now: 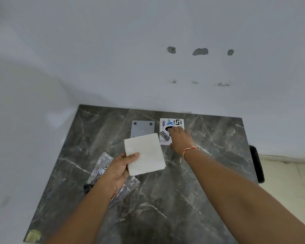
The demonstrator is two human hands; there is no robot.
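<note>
The light is soft, even and a little cool, dim rather than bright. The white wall point(148, 29) reads bluish grey and darkens toward the left corner. My arms throw only faint, blurred shadows on the dark marble desk point(209, 173), which has a dull sheen and no hard glare. The white cloth point(146, 152) in my left hand point(119, 170) is the brightest patch. My right hand point(180, 140) looks slightly smeared. The wide lens splays the desk's edges and stretches my near forearms.

Grey plate point(143, 128) and plastic bag point(102, 161) lie on table point(183, 199).
</note>
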